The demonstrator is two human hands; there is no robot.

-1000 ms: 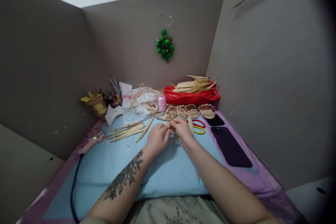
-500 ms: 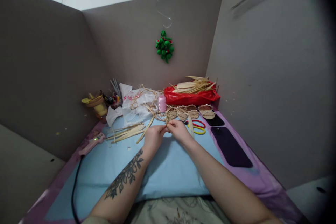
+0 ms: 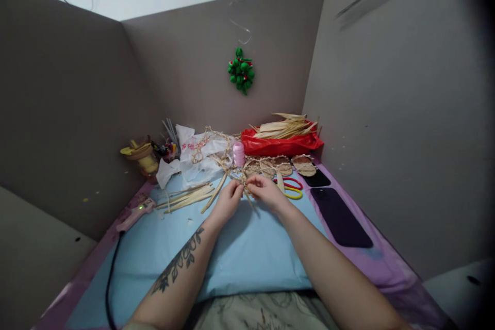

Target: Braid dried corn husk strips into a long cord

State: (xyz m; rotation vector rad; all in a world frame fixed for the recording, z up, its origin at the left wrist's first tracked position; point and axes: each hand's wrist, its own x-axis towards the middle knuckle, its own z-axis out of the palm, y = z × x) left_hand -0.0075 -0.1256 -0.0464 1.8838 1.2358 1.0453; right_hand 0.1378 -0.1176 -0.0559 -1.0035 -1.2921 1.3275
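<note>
My left hand (image 3: 229, 198) and my right hand (image 3: 263, 191) meet over the blue cloth, each with fingers pinched on a thin braid of straw-coloured strips (image 3: 244, 183). Loose strip ends hang below the fingers, and the braid runs back toward the pink thread spool (image 3: 238, 154). Just right of my right hand lie scissors (image 3: 294, 188) with red and yellow handles and a flat pale strip (image 3: 280, 182). To the left of my left hand, cut dry strips (image 3: 189, 197) rest on the cloth.
Woven oval pieces (image 3: 284, 166) line the back, before a red bag (image 3: 266, 146) of dry husks. White plastic bags (image 3: 193, 152) and a potted ornament (image 3: 143, 154) stand at back left. A pink glue gun (image 3: 135, 215) with a black cord lies left, a dark phone (image 3: 340, 216) right.
My hands have moved slightly apart, and my left hand has shifted a little left. Strip ends now show hanging below the fingers. The view has tilted slightly.
</note>
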